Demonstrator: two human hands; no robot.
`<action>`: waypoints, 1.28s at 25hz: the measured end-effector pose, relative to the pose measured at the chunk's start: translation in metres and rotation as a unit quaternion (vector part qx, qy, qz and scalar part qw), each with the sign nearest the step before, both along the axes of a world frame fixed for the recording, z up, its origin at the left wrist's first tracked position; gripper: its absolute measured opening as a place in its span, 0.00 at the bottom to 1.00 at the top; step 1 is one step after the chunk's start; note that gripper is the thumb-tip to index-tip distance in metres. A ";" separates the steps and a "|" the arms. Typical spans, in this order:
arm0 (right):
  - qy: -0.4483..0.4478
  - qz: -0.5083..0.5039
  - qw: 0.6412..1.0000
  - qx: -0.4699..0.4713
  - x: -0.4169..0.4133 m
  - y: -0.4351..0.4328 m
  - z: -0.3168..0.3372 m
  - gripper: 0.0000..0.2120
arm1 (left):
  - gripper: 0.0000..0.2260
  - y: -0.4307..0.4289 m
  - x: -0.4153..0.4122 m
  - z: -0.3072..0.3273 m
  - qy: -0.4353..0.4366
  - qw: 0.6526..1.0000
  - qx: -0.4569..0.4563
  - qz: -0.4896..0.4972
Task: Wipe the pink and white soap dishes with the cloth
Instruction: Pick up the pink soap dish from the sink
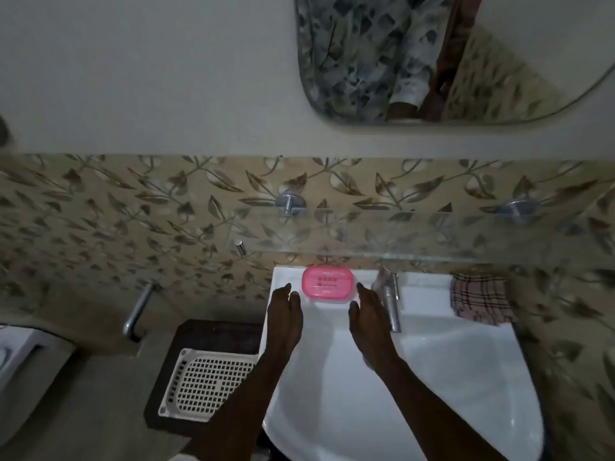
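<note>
A pink soap dish [327, 282] with a lid lies on the back ledge of the white basin [466, 367], left of the tap. My left hand [284, 314] reaches toward its left side, fingers straight, holding nothing. To the dish's right, my right hand [367, 314] is stretched out the same way, fingertips just short of the dish. A checked pink and dark cloth [479, 299] is draped over the basin's back right corner. No white soap dish shows.
A chrome tap [389, 297] stands just right of my right hand. A glass shelf [399, 241] on metal brackets juts out above the basin. A cream perforated basket [206, 380] sits on a dark stool at the left. A mirror [432, 54] hangs above.
</note>
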State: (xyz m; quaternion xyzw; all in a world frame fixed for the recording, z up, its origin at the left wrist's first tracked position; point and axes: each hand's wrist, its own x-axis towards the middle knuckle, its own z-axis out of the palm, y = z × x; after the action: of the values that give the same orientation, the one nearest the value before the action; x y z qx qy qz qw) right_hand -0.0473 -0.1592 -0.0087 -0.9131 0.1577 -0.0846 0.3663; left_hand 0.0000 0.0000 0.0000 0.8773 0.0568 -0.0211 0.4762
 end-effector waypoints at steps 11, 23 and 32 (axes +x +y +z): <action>0.104 -0.047 0.990 0.086 0.069 -0.006 -0.042 0.14 | 0.13 -0.014 0.062 -0.037 0.107 0.992 -0.067 0.012; -0.040 -0.076 0.897 0.434 0.028 -0.011 0.018 0.10 | 0.24 -0.003 0.026 0.020 0.254 0.851 -0.432 0.156; -0.027 0.017 0.932 0.361 -0.036 -0.033 0.048 0.10 | 0.38 0.006 -0.011 0.024 0.497 0.665 -0.524 -0.191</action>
State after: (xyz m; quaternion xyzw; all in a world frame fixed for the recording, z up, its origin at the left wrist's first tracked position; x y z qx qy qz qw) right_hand -0.0838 -0.1921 0.0389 -0.7189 0.1517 -0.0402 0.6771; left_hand -0.0105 0.0059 0.0241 0.3344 0.0961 -0.5705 0.7439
